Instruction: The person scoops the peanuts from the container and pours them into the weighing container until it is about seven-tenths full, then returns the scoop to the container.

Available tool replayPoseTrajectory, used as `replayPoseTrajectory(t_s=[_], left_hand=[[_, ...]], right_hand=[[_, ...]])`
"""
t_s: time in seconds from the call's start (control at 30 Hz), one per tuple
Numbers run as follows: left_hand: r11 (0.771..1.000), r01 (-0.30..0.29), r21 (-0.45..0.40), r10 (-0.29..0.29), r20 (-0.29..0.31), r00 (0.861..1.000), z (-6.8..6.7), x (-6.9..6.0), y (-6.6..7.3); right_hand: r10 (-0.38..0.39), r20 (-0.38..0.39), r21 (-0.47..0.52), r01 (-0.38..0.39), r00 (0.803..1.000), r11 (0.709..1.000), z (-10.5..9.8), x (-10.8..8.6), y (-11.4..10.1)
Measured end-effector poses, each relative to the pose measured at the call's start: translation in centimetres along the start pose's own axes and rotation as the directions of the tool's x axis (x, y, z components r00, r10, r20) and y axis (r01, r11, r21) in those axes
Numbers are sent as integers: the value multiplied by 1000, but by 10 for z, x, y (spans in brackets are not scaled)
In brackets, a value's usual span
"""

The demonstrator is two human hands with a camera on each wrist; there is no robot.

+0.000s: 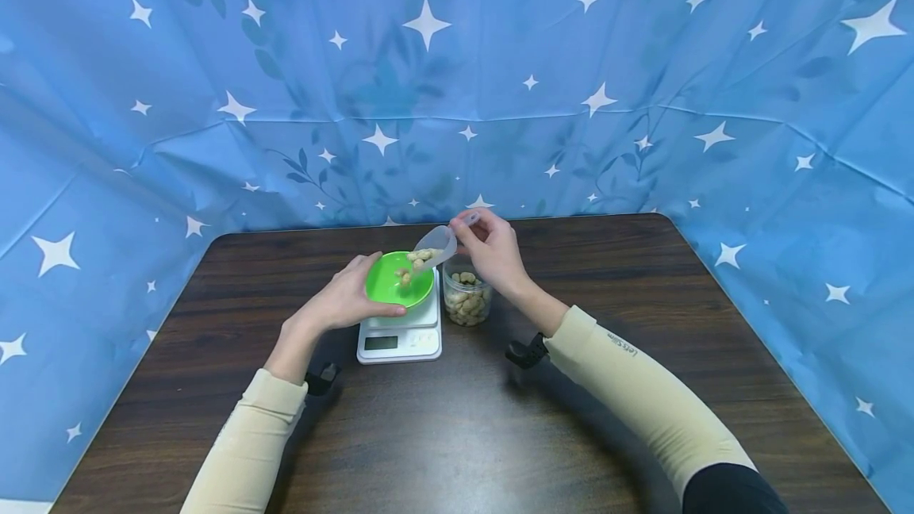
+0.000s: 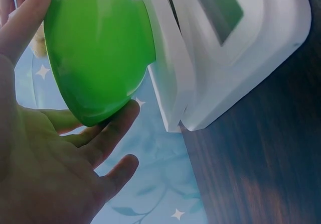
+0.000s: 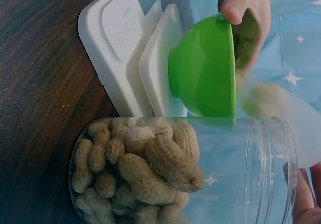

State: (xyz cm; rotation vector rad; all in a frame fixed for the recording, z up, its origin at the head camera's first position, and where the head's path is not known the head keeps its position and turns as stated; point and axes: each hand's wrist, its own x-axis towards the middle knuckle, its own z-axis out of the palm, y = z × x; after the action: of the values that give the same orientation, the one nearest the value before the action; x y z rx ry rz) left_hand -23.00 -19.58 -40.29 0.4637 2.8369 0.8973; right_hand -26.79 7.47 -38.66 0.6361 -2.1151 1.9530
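Observation:
A green bowl (image 1: 381,284) sits on the white kitchen scale (image 1: 410,346). My left hand (image 1: 344,293) holds the bowl from the left side, thumb at the near rim and fingers round the far side. My right hand (image 1: 496,251) pinches the handle of a translucent scoop (image 1: 444,238) above the bowl. The scoop tilts toward the bowl, with peanuts (image 1: 421,257) at its mouth and some inside the bowl. Blur covers the scoop in the right wrist view. Just right of the scale, below my right hand, stands a clear jar (image 3: 220,153) partly filled with unshelled peanuts (image 3: 145,179).
The dark wooden table (image 1: 500,427) extends on both sides of the scale and jar. Behind it hangs a blue curtain (image 1: 457,157) with white stars. The jar stands close beside the scale, its mouth upward. A dark wrist device (image 1: 527,350) is strapped at my right wrist.

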Motion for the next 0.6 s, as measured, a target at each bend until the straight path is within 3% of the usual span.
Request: replayPoseTrajectory(t_s=[0.5, 0.6], left_hand=[[1000, 6, -18, -6, 4, 1000, 1, 0, -1], [1000, 2, -14, -2, -1, 1000, 1, 0, -1]], right_hand=[[-23, 0, 2, 23, 1000, 1000, -5, 1, -6], [-20, 14, 12, 20, 1000, 1000, -8, -1, -21]])
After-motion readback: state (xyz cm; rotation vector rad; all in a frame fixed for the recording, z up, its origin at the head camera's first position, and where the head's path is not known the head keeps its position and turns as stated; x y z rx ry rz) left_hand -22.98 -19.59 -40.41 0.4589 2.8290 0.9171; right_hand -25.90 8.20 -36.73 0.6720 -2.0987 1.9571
